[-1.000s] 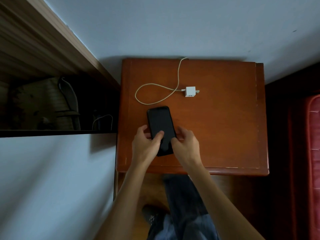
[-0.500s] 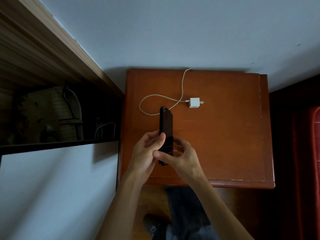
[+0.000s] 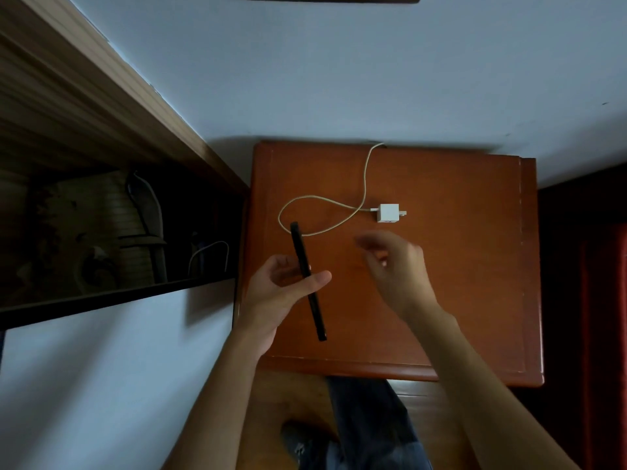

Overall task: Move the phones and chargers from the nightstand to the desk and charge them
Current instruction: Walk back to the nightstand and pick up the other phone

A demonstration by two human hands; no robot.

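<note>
A black phone point(image 3: 307, 278) is held on edge above the reddish wooden nightstand point(image 3: 458, 300), gripped around its middle by my left hand point(image 3: 278, 293). My right hand point(image 3: 393, 269) is blurred, off the phone, with loose fingers over the middle of the nightstand, below the charger. A white charger cube point(image 3: 389, 213) lies on the nightstand's far half. Its pale cable point(image 3: 317, 200) loops to the left and runs over the back edge by the wall. The loop's near part passes behind the phone's top end.
A wooden shelf unit point(image 3: 84, 137) with a dark recess holding several dim objects stands left of the nightstand. A white wall rises behind. A dark red bed edge point(image 3: 607, 300) lies to the right. My legs and a shoe show below the nightstand's front edge.
The phone was lifted off the nightstand and turned on edge. My right hand let go of it and moved right toward the charger; my left hand alone keeps the phone.
</note>
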